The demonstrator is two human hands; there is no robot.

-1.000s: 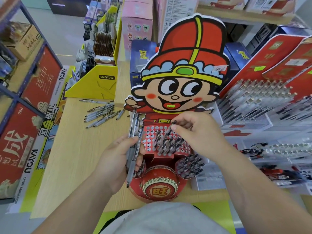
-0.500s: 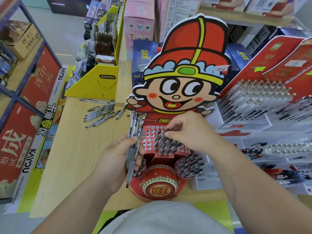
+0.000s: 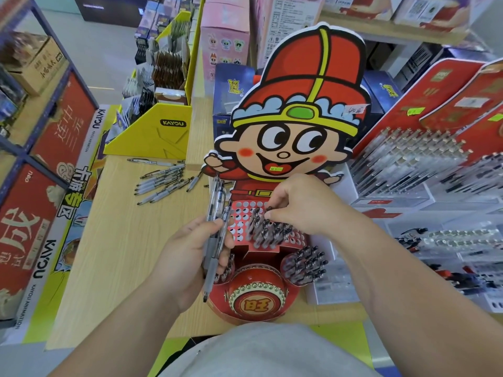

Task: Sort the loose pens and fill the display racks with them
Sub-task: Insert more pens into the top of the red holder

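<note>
Since a second ago the right hand [image 3: 302, 205] has come down from above the rack and now rests low over the perforated panel [image 3: 241, 220], its thumb and forefinger pinching the top of a dark pen [image 3: 268, 208] that stands among the pens already seated there; whether that pen is fully home cannot be told. The left hand [image 3: 190, 257] has hardly shifted and grips a bundle of pens [image 3: 216, 210], fingers curled round the barrels. That bundle's long axis runs nearly straight away from the person, writing tips toward the body and clicker ends toward the cartoon display rack [image 3: 299, 148], so it lies just beside the panel's left edge. The holes that show empty sit on the panel's left and upper part, between the two hands and nearest the bundle. The coming move likely turns on this. The right hand would reach leftward across the seated pens to draw one barrel from the bundle, then turn it tip-down into a free hole close by. More loose pens [image 3: 163, 183] lie on the wooden table [image 3: 122, 254] well apart to the upper left, far nearer the left hand than the right. The round side cup [image 3: 304, 263] below the panel already bristles with pens.
</note>
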